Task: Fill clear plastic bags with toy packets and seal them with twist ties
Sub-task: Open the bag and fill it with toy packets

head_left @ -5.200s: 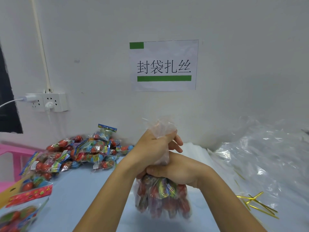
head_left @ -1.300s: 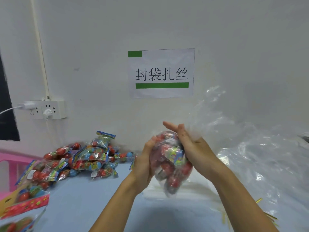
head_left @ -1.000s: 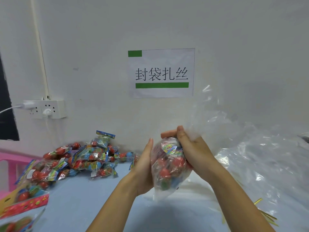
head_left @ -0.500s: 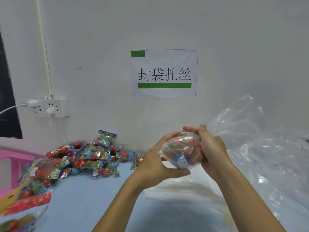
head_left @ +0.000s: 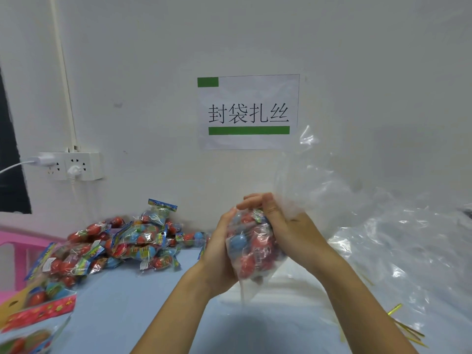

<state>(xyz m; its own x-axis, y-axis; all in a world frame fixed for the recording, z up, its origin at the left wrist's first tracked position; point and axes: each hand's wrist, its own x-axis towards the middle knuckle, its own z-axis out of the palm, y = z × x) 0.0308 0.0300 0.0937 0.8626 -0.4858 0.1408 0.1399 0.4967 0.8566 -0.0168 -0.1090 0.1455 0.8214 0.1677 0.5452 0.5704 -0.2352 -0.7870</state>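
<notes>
Bag (head_left: 251, 247) filled, L hand (head_left: 219, 254) cups it, R hand (head_left: 288, 226) grips neck; not tied yet, ties (head_left: 406, 330) on table.

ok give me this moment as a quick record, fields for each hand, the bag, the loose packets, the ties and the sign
left hand: cups the filled bag's side, fingers fairly straight
right hand: grips the bag above the packets
bag: clear, held off the table, red and blue toy packets inside, loose top flaring up right, no tie visible
loose packets: heaped at the wall, left
twist ties: gold, on the table, lower right
sign: white with green bars, on the wall
</notes>
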